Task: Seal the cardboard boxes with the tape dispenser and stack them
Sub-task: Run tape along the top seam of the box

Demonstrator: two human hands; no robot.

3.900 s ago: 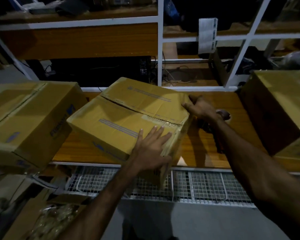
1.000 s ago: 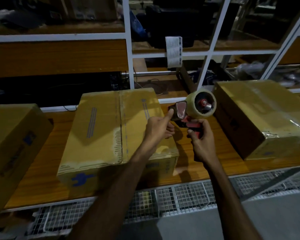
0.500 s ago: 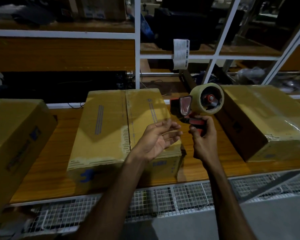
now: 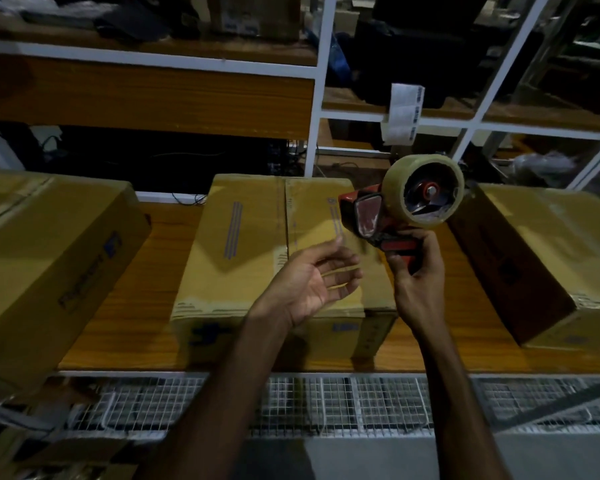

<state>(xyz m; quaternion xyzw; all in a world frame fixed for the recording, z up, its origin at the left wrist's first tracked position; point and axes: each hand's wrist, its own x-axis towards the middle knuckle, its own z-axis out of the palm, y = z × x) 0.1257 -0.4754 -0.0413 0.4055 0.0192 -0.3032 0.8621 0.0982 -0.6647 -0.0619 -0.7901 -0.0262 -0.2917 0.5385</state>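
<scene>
Three brown cardboard boxes on wooden bench. Right hand fingers grip red tape dispenser at 1 o'clock; left hand fingers spread, empty.

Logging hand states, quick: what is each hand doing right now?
Left hand: open, palm up, holding nothing.
Right hand: gripping the tape dispenser by its handle.

Three boxes on the workbench: left box, middle box, right box.
</scene>
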